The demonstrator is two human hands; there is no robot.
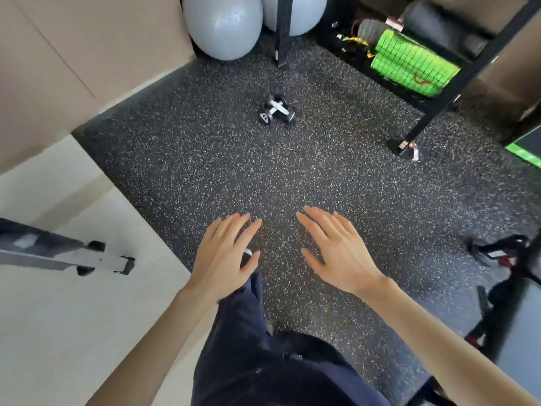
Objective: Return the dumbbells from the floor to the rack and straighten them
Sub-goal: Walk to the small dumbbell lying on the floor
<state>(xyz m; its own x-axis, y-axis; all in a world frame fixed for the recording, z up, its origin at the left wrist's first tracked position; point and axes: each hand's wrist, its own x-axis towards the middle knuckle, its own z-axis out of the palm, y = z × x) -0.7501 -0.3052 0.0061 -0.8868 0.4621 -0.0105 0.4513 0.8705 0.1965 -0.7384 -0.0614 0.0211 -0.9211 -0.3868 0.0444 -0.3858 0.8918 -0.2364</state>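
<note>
Speckled black rubber flooring [205, 159] fills most of our view and meets a paler floor on our left. Two small dumbbells [276, 110] lie together on it, ahead of us and well apart from our hands; one seems to be propped across the other. Our left hand [225, 253] and right hand [336, 250] hang side by side above the floor, fingers spread and relaxed, holding nothing.

We judge this to be the approach to the pickup, with nothing lifted yet. The next move calls for stepping closer, bending down and closing a hand round each pale handle between its dark end weights.

To the right, a low black shelf [459, 83] holds green foam rollers [409, 64], a grey roller [370, 27] and some yellow bits [355, 39] we cannot identify. We cannot tell whether this frame is the dumbbell rack. Two grey exercise balls [222, 24] sit beyond the dumbbells.
</note>
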